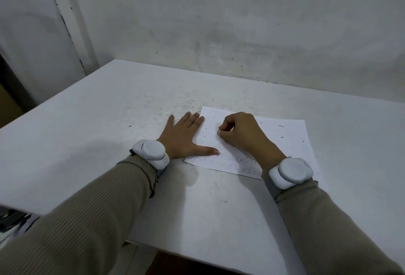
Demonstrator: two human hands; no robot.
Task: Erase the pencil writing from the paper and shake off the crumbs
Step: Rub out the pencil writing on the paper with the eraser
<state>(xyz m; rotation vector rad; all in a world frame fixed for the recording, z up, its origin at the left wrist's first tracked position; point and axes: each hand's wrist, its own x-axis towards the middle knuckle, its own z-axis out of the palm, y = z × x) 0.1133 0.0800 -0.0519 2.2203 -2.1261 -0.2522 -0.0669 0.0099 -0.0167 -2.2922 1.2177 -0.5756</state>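
A white sheet of paper lies flat on the white table, with pencil writing along its near left part and dark eraser crumbs scattered over its far right part. My left hand lies flat and spread, fingers and thumb pressing the paper's left edge. My right hand is curled over the middle of the sheet, fingertips pinched on a small eraser that touches the paper. Most of the eraser is hidden by the fingers.
The table stands against a scuffed white wall. Its near edge runs just below my forearms, and its left edge drops off toward a dark gap. White trackers sit on both wrists. Small dark specks dot the tabletop.
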